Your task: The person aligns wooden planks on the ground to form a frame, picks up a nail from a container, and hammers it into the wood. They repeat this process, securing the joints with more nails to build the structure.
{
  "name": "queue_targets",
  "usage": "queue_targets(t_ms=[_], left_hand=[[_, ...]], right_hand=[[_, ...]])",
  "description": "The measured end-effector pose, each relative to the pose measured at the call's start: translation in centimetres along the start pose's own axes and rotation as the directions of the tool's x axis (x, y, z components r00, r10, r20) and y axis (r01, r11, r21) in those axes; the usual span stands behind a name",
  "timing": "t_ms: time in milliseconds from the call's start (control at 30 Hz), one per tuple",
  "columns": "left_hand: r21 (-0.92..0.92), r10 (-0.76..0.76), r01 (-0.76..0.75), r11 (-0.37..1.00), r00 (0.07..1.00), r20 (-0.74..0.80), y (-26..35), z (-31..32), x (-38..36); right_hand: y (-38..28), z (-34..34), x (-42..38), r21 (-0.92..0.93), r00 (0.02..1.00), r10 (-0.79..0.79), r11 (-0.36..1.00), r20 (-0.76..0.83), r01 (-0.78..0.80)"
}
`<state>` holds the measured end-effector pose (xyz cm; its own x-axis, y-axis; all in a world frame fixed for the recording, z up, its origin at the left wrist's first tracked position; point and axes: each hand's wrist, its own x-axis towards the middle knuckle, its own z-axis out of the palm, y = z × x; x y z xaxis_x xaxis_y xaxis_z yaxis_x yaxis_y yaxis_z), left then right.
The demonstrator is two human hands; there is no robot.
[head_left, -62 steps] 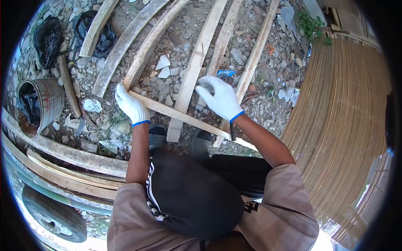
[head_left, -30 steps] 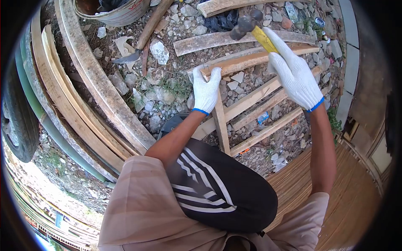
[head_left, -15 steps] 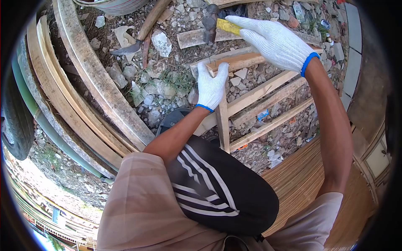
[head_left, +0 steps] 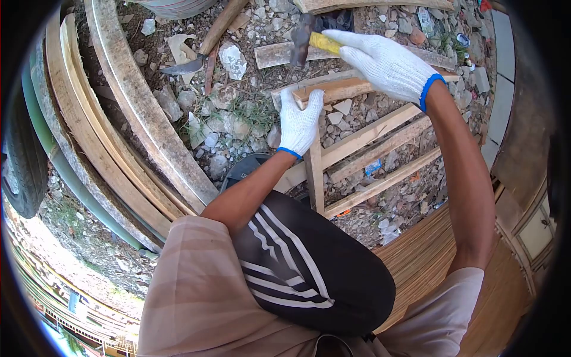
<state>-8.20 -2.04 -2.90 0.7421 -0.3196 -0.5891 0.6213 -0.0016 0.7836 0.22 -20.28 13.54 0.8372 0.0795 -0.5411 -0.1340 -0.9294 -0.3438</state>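
My right hand (head_left: 389, 65), in a white knit glove with a blue cuff, is closed around the yellow handle of a hammer (head_left: 302, 40). The dark hammer head hangs above the end of a wooden frame piece. My left hand (head_left: 298, 122), gloved the same way, grips the end of this wooden batten (head_left: 340, 89), thumb and fingers on either side. A thin nail (head_left: 301, 86) stands up from the batten's end between the left fingers. The wooden frame (head_left: 369, 132), with several parallel slats, extends to the right and towards me.
A machete (head_left: 183, 67) with a wooden handle lies on the rubble. Long boards (head_left: 143, 113) and a green pipe (head_left: 47, 140) run along the left, near a tyre (head_left: 27, 172). A bucket (head_left: 178, 6) stands at the top. Loose planks (head_left: 276, 55) lie beyond the frame.
The hammer and my right hand have shifted slightly, the head now tilted a little differently above the nail. My left hand stays on the batten. The whole view has moved slightly.
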Motion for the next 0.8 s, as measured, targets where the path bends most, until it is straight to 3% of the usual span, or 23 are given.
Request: queue_targets(t_ms=[33, 133, 233, 267, 333, 367, 400, 467, 500, 533, 600, 633, 733, 767, 800], left_hand=[[0.002, 0.006, -0.006, 1.000, 1.000, -0.001, 0.1, 0.1, -0.2], [-0.118, 0.006, -0.003, 0.993, 1.000, 0.030, 0.2, 0.2, -0.7], [-0.009, 0.029, -0.029, 1.000, 1.000, 0.003, -0.2, 0.0, -0.2], [-0.010, 0.028, -0.028, 1.000, 1.000, 0.002, -0.2, 0.1, -0.3], [-0.081, -0.010, 0.012, 0.997, 1.000, 0.021, 0.0, 0.1, -0.4], [-0.084, -0.006, 0.007, 0.996, 1.000, 0.015, 0.0, 0.1, -0.3], [-0.097, -0.019, 0.020, 0.995, 1.000, 0.019, 0.1, 0.2, -0.4], [-0.104, -0.028, 0.031, 0.994, 0.999, 0.029, 0.2, 0.1, -0.4], [-0.092, -0.039, 0.042, 0.995, 0.999, 0.034, 0.2, 0.1, -0.5], [-0.079, -0.055, 0.058, 0.995, 0.998, 0.041, 0.2, 0.1, -0.6], [-0.070, -0.015, 0.016, 0.997, 1.000, 0.018, 0.0, 0.2, -0.5], [-0.064, 0.031, -0.032, 0.997, 1.000, -0.003, 0.0, 0.2, -0.5], [-0.125, -0.016, 0.017, 0.992, 1.000, 0.008, 0.4, 0.4, -0.7], [-0.126, -0.013, 0.013, 0.992, 1.000, 0.007, 0.5, 0.4, -0.8], [-0.137, -0.029, 0.031, 0.990, 0.999, 0.017, 0.6, 0.3, -1.1]], right_hand=[[-0.3, -0.3, 0.3, -0.071, 0.974, -0.040, 0.996, 0.222, 0.058], [-0.9, -2.4, 1.5, -0.167, 0.934, -0.030, 0.981, 0.355, 0.095], [0.7, -1.5, 1.6, -0.136, 1.000, -0.024, 0.990, -0.009, 0.023], [1.0, -1.2, 1.5, -0.136, 1.000, -0.025, 0.990, -0.007, 0.024], [0.7, -1.0, 1.5, -0.048, 0.984, 0.035, 0.998, -0.175, -0.044], [-0.4, -1.8, 1.1, 0.010, 0.990, 0.141, 0.990, -0.014, -0.141], [-0.4, -1.5, 0.9, 0.009, 0.991, 0.136, 0.991, -0.014, -0.136], [-1.2, -1.0, 0.7, -0.171, 0.937, -0.050, 0.978, 0.346, 0.115], [-1.3, -1.7, 0.6, -0.208, 0.930, 0.044, 0.978, 0.365, 0.035], [-0.7, -1.4, 0.5, -0.205, 0.930, 0.045, 0.978, 0.366, 0.033], [1.0, -0.5, 0.4, -0.150, 0.996, -0.048, 0.987, 0.075, 0.059], [-0.3, -0.9, 0.2, -0.164, 0.998, 0.066, 0.984, -0.003, -0.066], [0.2, -0.2, 0.2, -0.039, 0.986, 0.075, 0.996, -0.148, -0.082], [-0.2, -0.7, -0.1, 0.054, 0.993, 0.116, 0.992, 0.022, -0.117], [0.1, -0.3, 0.0, 0.053, 0.993, 0.112, 0.992, 0.021, -0.113]])
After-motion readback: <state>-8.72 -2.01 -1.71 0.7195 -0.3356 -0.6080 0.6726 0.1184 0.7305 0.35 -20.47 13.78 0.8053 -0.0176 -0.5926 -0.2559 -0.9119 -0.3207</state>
